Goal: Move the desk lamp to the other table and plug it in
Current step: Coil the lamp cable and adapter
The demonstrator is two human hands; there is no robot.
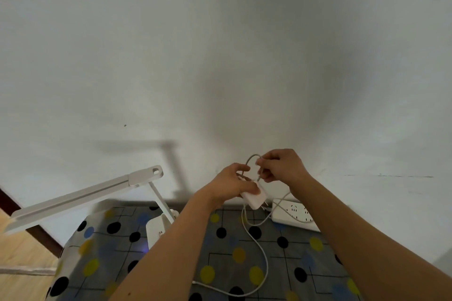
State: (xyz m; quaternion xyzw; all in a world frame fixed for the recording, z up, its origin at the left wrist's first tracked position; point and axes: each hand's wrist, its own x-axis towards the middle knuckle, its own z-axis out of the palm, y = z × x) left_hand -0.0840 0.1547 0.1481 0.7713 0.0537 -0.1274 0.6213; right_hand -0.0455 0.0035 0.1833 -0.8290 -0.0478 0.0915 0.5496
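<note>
A white desk lamp (80, 197) stands on the table at the left, its long head reaching left and its base (159, 227) partly behind my left forearm. My left hand (231, 183) grips the lamp's white power adapter (254, 199) above the table, prongs pointing right and down. My right hand (281, 166) pinches a loop of the white cable (259, 247) just above the adapter. The cable trails down over the table. A white power strip (293, 215) lies against the wall, right of the adapter.
The table wears a grey cloth (232, 256) with black, yellow and blue dots. A plain white wall fills the view behind it. Wooden floor (22, 252) and a dark skirting board show at the far left.
</note>
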